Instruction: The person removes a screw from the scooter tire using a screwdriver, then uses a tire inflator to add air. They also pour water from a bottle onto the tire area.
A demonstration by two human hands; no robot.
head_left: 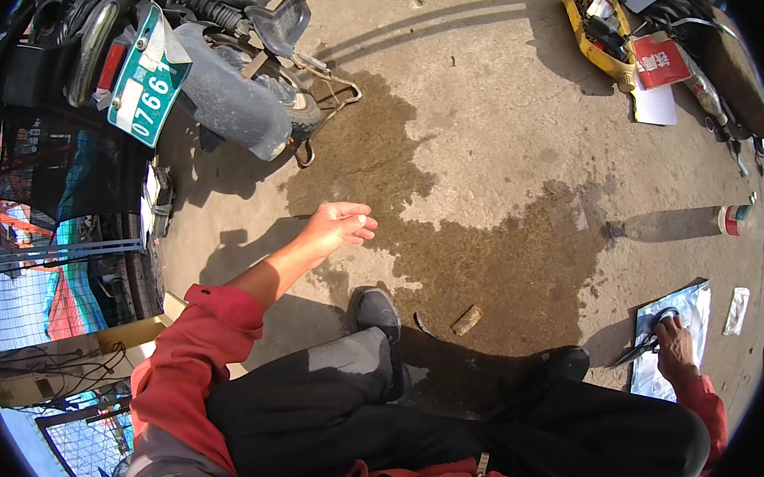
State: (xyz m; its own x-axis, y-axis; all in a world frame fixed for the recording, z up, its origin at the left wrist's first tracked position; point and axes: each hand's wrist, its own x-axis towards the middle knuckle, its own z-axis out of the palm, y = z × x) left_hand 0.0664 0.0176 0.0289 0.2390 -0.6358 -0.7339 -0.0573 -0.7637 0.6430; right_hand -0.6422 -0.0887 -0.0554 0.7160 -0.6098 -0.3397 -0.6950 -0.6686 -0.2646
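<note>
My left hand (342, 227) hangs over the wet concrete in front of my left shoe (375, 314), its fingers loosely bent and apart from the thumb, with nothing seen in it. Far to the right, my right hand (676, 353) is closed around the dark handles of a pair of scissors (649, 345). The blades point left, toward my right shoe. Beneath the scissors lies a flat silvery packet (694, 305) on the ground. My right fingers partly cover the handles.
A motorbike's rear mudguard (232, 98) and green plate (147, 82) stand at upper left. A cut-open yellow jug (582, 21) holds tools at upper right, beside a red packet (661, 60). A jar (734, 220) stands right; a small brown piece (466, 320) lies on the wet patch.
</note>
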